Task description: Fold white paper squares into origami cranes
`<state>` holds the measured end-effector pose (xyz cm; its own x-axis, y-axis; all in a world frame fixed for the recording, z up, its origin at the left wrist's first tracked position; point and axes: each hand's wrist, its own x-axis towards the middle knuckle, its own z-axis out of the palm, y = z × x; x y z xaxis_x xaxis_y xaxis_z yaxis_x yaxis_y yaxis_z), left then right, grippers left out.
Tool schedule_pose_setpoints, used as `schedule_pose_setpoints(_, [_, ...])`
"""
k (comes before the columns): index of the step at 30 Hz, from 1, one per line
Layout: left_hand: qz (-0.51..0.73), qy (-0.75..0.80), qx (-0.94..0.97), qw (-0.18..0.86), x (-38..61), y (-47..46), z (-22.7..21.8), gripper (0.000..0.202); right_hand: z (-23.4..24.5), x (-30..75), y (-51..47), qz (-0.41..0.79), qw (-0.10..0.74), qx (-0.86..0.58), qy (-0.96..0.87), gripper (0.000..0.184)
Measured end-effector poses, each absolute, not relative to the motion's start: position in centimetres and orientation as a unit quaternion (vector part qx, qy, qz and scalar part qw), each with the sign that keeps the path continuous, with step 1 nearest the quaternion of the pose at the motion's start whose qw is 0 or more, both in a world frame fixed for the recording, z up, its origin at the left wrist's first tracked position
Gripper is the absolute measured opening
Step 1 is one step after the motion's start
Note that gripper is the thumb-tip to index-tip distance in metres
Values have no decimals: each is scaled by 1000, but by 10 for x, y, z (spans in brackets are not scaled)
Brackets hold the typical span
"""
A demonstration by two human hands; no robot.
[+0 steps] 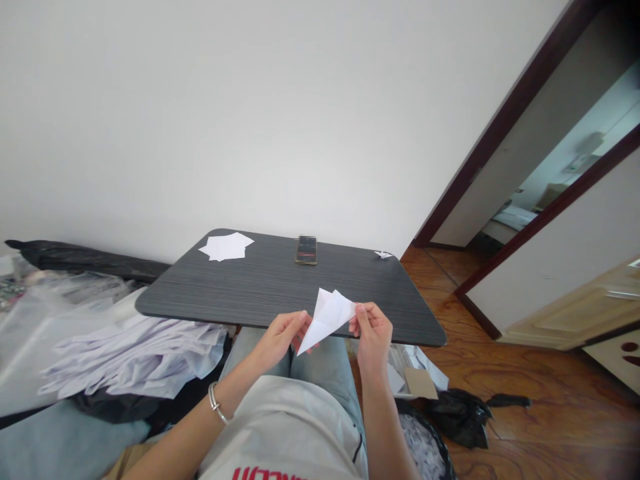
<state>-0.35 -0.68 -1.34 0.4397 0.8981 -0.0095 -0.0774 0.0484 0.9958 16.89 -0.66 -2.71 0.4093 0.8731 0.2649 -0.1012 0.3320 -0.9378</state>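
Note:
I hold a folded white paper, shaped like a pointed triangle, above my lap at the near edge of the dark table. My left hand pinches its lower pointed end. My right hand pinches its upper right corner between thumb and fingers. A silver bracelet sits on my left wrist. Both hands are closed on the paper.
On the table lie a small stack of white sheets at the far left, a dark phone at the far middle and a small folded paper figure at the far right. A pile of white papers lies left; a bin of scraps stands right.

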Motion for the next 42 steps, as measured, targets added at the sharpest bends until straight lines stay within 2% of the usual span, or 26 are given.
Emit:
schedule_pose_setpoints(10, [377,288,603,641,-6,-9,-13,69,-29,171,-5,302,705,-481,-424,26])
schedule_pose_setpoints(17, [379,310,583,648,-4,-10,-12,55,-30,169,-4,297,701,-485,-431,24])
schedule_pose_setpoints(23, [389,323,561,655,-2,-10,-10,68,-28,168,-5,300,715,-474,-416,23])
schedule_pose_setpoints(31, [375,335,549,668,-1,-11,-7,61,-29,168,-5,290,722,-469,-418,21])
schedule_pose_setpoints(37, [366,340,536,681,-1,-13,-4,66,-28,166,-8,279,712,-466,-445,22])
schedule_pose_setpoints(42, [369,337,519,693,-1,-12,-6,59,-27,165,-10,289,695,-463,-468,20])
